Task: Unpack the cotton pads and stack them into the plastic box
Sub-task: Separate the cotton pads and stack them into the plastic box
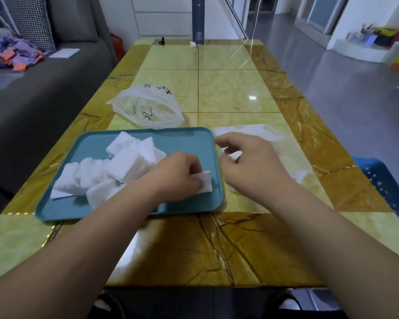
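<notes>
A heap of white cotton pads lies on the teal tray in front of me. My left hand rests over the tray's right part and pinches a single pad. My right hand hovers just right of the tray, over a clear plastic box that is hard to make out; its fingers are curled and seem to touch a white pad there. The emptied clear packaging bag with black print lies behind the tray.
The table top is glossy yellow-brown marble. A dark flask stands at its far edge beside a small white scrap. A grey sofa runs along the left, and a blue stool stands at the right.
</notes>
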